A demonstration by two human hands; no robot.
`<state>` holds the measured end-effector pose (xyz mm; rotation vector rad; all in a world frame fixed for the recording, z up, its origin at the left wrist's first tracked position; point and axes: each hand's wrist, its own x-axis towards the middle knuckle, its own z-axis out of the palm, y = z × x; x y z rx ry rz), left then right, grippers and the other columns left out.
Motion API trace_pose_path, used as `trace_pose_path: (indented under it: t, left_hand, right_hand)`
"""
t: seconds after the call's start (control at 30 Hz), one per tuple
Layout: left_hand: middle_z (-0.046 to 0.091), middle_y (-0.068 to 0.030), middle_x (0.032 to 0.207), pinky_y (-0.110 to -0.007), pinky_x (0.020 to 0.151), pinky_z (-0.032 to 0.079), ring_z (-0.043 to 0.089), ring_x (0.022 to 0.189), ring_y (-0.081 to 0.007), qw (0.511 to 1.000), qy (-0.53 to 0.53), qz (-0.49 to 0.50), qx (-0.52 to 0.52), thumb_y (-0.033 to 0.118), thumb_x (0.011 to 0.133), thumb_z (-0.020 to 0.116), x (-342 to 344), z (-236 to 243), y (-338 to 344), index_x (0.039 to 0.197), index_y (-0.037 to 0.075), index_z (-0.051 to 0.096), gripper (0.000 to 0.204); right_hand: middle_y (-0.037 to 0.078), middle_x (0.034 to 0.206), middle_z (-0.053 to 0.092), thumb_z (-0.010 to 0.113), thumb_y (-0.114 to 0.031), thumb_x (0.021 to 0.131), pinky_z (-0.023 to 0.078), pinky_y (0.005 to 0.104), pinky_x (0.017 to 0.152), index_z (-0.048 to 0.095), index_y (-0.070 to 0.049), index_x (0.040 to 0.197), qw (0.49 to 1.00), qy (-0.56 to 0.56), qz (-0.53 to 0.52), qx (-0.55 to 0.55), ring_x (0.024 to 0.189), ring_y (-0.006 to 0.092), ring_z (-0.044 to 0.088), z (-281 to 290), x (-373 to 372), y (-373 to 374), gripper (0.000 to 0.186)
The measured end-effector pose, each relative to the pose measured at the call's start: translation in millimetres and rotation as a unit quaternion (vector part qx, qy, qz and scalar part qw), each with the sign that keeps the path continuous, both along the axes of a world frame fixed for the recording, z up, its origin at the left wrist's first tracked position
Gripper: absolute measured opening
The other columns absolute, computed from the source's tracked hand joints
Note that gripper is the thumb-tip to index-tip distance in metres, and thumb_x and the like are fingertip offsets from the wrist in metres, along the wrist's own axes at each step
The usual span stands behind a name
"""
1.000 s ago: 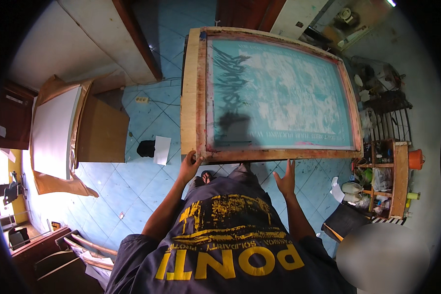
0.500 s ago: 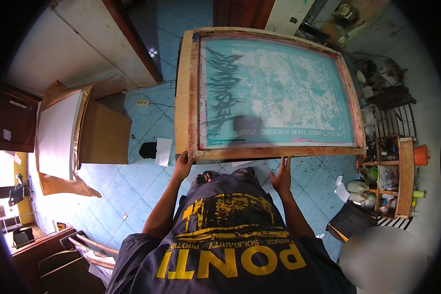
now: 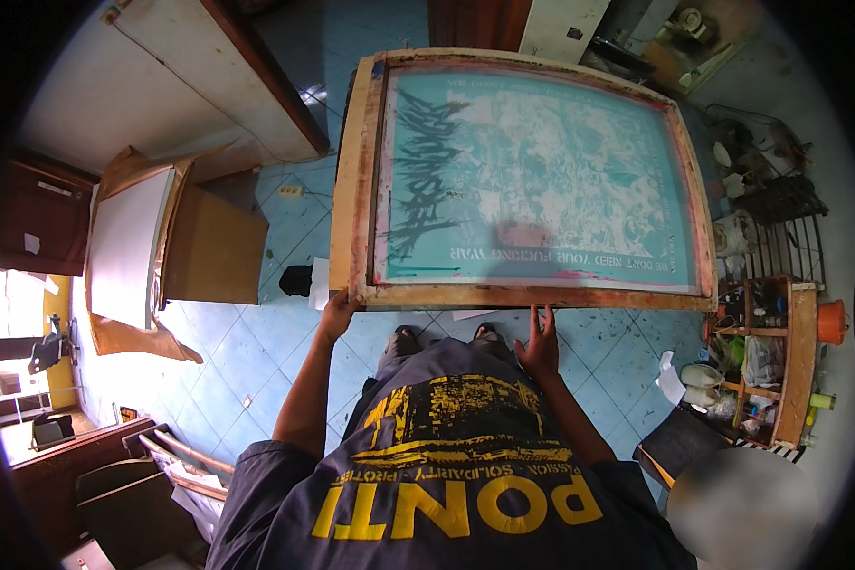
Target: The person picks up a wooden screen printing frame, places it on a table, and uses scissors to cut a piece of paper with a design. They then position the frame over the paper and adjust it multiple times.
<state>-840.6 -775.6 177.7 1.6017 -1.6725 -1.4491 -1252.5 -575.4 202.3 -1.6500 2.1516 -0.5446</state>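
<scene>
A large wooden screen printing frame (image 3: 541, 296) spans the upper middle of the view. Its teal mesh (image 3: 427, 190) carries a pale, detailed picture, with jagged dark lettering along the left side. A light wooden board (image 3: 346, 180) shows beneath it, past the left edge. My left hand (image 3: 337, 315) is closed around the frame's near left corner. Along the near edge, right of the middle, my right hand (image 3: 538, 350) has its fingers stretched out and apart, the tips at the wood. Whether those fingertips press on the frame is hard to tell.
To the left stands a cardboard box (image 3: 214, 247) with a white panel (image 3: 128, 252) against it. A wooden shelf (image 3: 796, 370) full of bottles and bags lines the right wall, beside an orange bucket (image 3: 831, 321). Blue tiles (image 3: 256, 351) cover the floor; a round pale object (image 3: 743, 508) is lower right.
My view has shifted slightly. Both hands appear a little farther left; the left keeps hold of the frame's corner, and the right stays by the near edge with its fingers outstretched.
</scene>
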Motion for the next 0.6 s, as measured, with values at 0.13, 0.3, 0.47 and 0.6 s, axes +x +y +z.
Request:
trace_pose_path:
  t: [0.13, 0.3, 0.47, 0.6]
  left_hand:
    - [0.067, -0.0093, 0.105, -0.029, 0.088, 0.045, 0.060, 0.095, -0.0154, 0.999, 0.035, 0.013, 0.002, 0.024, 0.094, 0.056, -6, 7, 5, 0.120, -0.002, 0.057, 0.037]
    - [0.065, -0.0091, 0.111, -0.028, 0.093, 0.042, 0.058, 0.102, -0.0155, 0.997, 0.074, 0.033, 0.008, 0.023, 0.095, 0.055, -3, -9, 7, 0.124, -0.002, 0.055, 0.039]
    - [0.062, -0.0107, 0.118, -0.029, 0.097, 0.038, 0.053, 0.110, -0.0158, 0.995, 0.045, 0.085, -0.034, 0.027, 0.097, 0.051, -7, -19, 16, 0.128, -0.002, 0.052, 0.042]
    - [0.060, -0.0103, 0.121, -0.029, 0.099, 0.037, 0.053, 0.113, -0.0168, 0.987, 0.086, 0.136, -0.016, 0.027, 0.096, 0.053, -17, -11, 23, 0.131, -0.001, 0.050, 0.044]
  right_hand:
    - [0.027, 0.145, 0.022, 0.070, -0.022, 0.074, 0.038, 0.0463, 0.101, 0.025, -0.007, 0.146, 1.000, 0.026, 0.017, 0.000, 0.125, 0.0426, 0.039, -1, -6, 3, 0.086]
    - [0.027, 0.145, 0.023, 0.070, -0.022, 0.075, 0.037, 0.0465, 0.102, 0.026, -0.008, 0.146, 0.999, 0.032, 0.023, -0.003, 0.126, 0.0420, 0.039, 2, -6, 3, 0.085]
    - [0.027, 0.144, 0.024, 0.070, -0.022, 0.075, 0.037, 0.0467, 0.102, 0.026, -0.007, 0.146, 0.999, 0.034, 0.023, -0.007, 0.126, 0.0420, 0.039, 2, -6, 2, 0.085]
    - [0.027, 0.145, 0.023, 0.070, -0.022, 0.074, 0.036, 0.0471, 0.102, 0.026, -0.007, 0.146, 1.000, 0.022, 0.011, 0.002, 0.126, 0.0430, 0.037, 6, -3, 2, 0.085]
